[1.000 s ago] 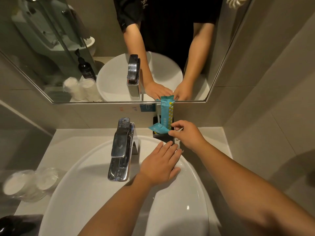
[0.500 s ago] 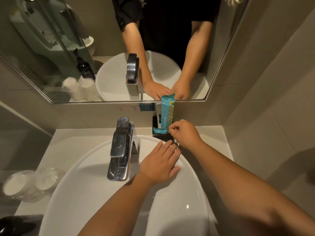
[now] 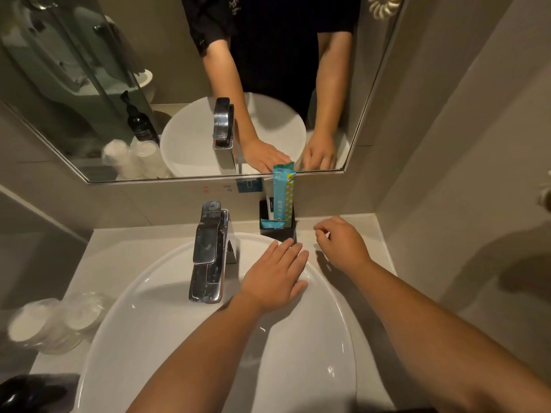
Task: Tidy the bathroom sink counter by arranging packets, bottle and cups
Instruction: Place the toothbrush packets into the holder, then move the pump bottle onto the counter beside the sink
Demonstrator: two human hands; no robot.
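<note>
Two teal packets (image 3: 283, 195) upright in black holder (image 3: 291, 228) behind basin (image 3: 167, 329); two wrapped cups (image 3: 50, 321) far left; left hand (image 3: 275, 277) flat, open on rim; right hand (image 3: 343, 242) loosely curled, empty, beside holder.

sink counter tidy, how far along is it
Done: the tall teal packet and small teal packet sit in the black holder. In hand: nothing; the right hand is empty beside the holder, and the left hand rests flat on the basin rim. Left: the cups and dark bottle at the counter's left end.
</note>
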